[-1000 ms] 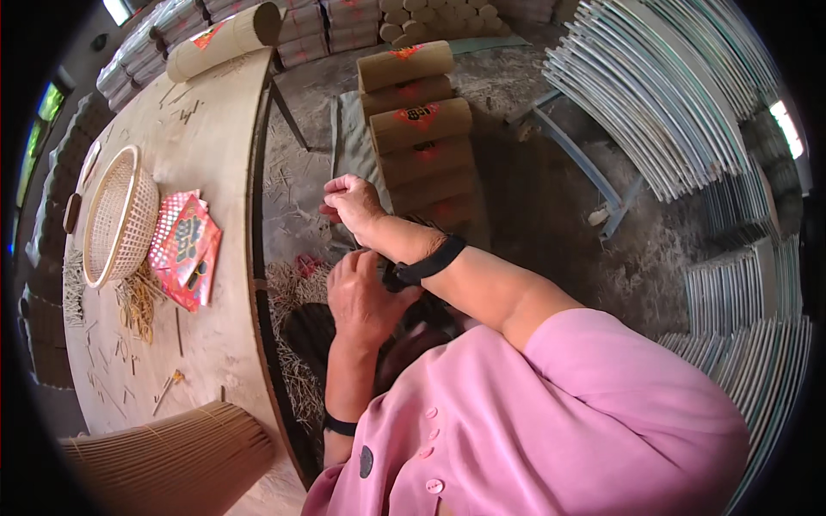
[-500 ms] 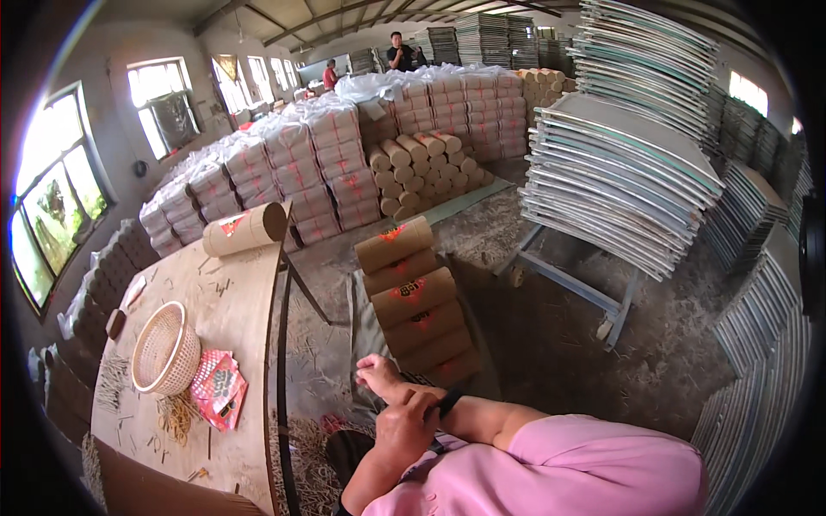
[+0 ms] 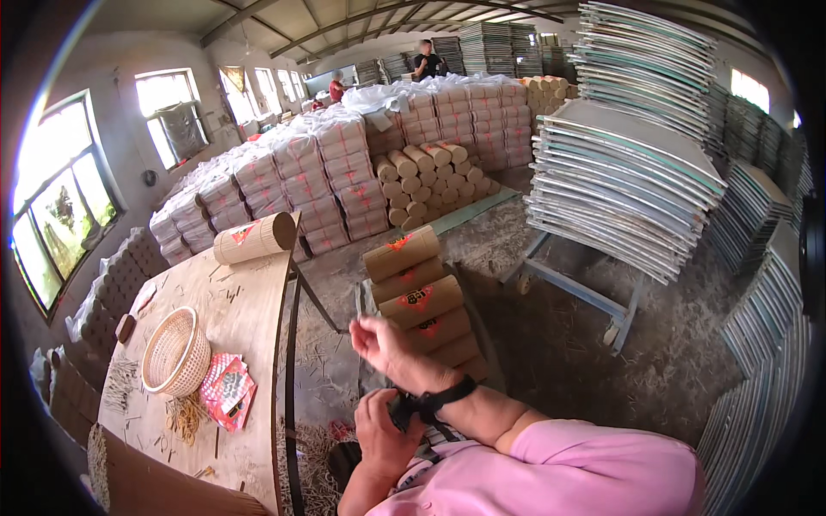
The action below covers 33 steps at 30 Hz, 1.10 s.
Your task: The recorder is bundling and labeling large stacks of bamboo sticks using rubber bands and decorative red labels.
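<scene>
The black wrist strap is half fastened: my left hand is pinching it closed on my right wrist while my right hand is hanging loosely curled, empty.

Left of fingers: wooden table, woven basket on it, red patterned packet just beside basket, loose sticks near packet. Cardboard roll at table's far end. Just beyond fingers: stack of brown rolls with red marks. Farther off: wrapped bundles piled high. Right of fingers: flat trays stacked on rack. Straw litter on floor. Windows far left.
</scene>
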### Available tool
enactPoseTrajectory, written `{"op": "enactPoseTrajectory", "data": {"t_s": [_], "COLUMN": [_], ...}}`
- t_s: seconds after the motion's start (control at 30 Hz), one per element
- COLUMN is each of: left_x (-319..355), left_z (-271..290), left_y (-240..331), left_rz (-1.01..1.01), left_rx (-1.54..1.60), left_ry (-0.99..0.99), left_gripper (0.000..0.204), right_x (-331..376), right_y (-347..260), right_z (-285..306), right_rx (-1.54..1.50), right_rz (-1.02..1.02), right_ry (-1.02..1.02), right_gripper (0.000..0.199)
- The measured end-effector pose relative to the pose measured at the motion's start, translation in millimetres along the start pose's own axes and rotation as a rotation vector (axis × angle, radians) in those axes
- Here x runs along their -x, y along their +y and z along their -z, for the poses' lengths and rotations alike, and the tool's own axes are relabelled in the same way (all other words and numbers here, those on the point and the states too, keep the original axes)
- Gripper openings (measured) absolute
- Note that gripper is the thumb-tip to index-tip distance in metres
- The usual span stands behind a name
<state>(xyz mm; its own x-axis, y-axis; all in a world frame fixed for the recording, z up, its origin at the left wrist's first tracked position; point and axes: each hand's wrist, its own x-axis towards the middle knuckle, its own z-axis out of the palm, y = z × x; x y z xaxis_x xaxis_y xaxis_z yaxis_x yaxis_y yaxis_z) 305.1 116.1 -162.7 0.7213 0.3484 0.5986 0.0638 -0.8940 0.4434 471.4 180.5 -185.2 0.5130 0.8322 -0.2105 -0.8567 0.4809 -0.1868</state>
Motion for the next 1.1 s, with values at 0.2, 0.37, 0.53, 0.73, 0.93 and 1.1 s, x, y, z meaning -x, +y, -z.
{"op": "enactPoseTrajectory", "data": {"t_s": [0.2,0.37,0.53,0.73,0.93,1.1], "left_x": [-20,-35,-9,0,-21,-50], "left_z": [9,11,-9,-33,-25,-27], "left_y": [20,-4,8,5,18,10], "left_rz": [-0.005,-0.007,0.011,0.140,0.008,-0.217], "left_rx": [0.010,0.335,0.445,0.507,0.326,0.303], "left_ry": [-0.130,-0.507,-0.680,-0.684,-0.647,-0.525], "left_gripper": [0.067,0.057,0.048,0.042,0.041,0.042], "right_x": [64,75,93,106,136,145], "right_y": [-24,-19,-28,-9,-67,-68], "right_z": [-72,-67,-77,-87,-116,-114], "right_rx": [0.148,0.052,-0.254,0.986,-0.033,0.009], "right_rz": [0.210,0.024,-0.107,1.094,-0.125,-0.138], "right_ry": [-0.285,-0.312,-0.557,-0.491,-0.661,-0.735], "right_gripper": [0.013,0.014,0.016,0.031,0.028,0.026]}}
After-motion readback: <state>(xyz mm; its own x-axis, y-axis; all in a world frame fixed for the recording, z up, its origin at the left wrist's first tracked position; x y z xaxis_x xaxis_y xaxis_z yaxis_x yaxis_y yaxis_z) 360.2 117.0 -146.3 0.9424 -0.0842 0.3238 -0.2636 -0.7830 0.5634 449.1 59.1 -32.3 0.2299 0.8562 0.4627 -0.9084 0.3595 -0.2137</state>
